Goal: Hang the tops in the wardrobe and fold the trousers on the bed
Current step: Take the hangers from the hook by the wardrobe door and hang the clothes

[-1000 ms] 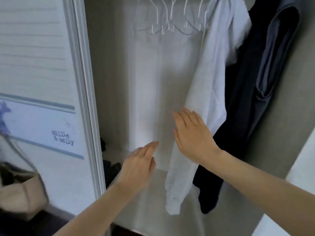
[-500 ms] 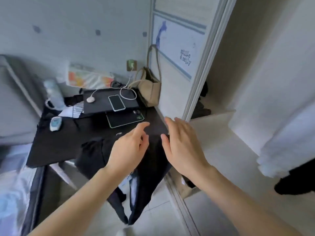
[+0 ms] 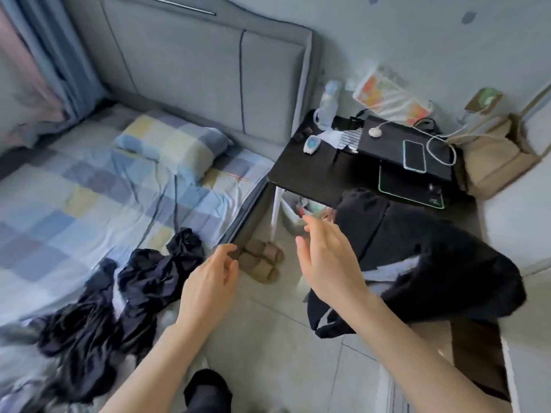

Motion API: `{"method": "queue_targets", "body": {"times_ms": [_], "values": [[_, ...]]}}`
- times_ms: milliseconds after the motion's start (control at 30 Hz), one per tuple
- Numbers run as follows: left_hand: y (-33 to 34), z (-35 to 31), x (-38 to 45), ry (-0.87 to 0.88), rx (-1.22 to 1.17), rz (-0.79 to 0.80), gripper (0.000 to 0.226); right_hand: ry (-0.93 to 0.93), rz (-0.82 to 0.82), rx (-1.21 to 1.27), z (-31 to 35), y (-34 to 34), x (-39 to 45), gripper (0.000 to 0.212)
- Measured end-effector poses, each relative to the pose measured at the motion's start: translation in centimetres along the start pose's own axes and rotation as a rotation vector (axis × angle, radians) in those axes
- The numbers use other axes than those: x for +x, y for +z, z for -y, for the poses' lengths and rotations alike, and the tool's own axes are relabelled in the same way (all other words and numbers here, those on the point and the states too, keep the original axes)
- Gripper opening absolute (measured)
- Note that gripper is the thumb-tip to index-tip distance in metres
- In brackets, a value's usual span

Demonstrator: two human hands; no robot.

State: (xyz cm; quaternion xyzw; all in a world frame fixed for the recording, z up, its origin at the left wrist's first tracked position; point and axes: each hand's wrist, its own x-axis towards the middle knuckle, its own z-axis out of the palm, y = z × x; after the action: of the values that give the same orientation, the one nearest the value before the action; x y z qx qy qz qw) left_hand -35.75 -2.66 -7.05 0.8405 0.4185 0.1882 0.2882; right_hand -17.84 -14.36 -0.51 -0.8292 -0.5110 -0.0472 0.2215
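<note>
A crumpled pile of dark garments [image 3: 119,296] lies on the near edge of the bed [image 3: 74,189], which has a checked blue and yellow sheet. Another black garment [image 3: 417,257] with a pale stripe hangs over the front of the black side table [image 3: 313,171]. My left hand [image 3: 208,284] hovers over the floor beside the bed edge, fingers loosely curled, holding nothing. My right hand [image 3: 328,257] is held up in front of the black garment, fingers straight and empty. The wardrobe is out of view.
A checked pillow [image 3: 173,144] lies by the grey headboard [image 3: 202,70]. Brown slippers [image 3: 262,260] sit on the tiled floor between bed and table. The table carries a phone [image 3: 413,156], a cable, a bottle [image 3: 328,105] and a mat. A beige bag [image 3: 495,156] stands at the right.
The view has swung left from the wardrobe, past the side table, to the bed. Both hands left the hanging white top and stay empty in front of me.
</note>
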Motion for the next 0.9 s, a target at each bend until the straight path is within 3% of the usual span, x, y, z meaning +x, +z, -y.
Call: {"method": "queue_targets", "body": {"times_ms": [167,433,600,900], "values": [[-4.4,11.9,-0.2,-0.289,0.001,-0.002,0.025,-0.084,0.244,0.061,8.2,8.9,4.6,0.043],[-6.5,29.4,4.2,-0.610,-0.034,0.148,0.022,0.026,0.597,0.095,15.4,26.0,11.0,0.038],[-3.5,39.3,7.6,-0.722,-0.033,0.245,0.015,0.029,0.742,0.089,16.6,37.3,13.7,0.032],[6.7,54.0,12.4,-1.056,-0.130,0.311,0.014,0.053,1.024,0.075,16.4,59.0,17.6,0.046]]}}
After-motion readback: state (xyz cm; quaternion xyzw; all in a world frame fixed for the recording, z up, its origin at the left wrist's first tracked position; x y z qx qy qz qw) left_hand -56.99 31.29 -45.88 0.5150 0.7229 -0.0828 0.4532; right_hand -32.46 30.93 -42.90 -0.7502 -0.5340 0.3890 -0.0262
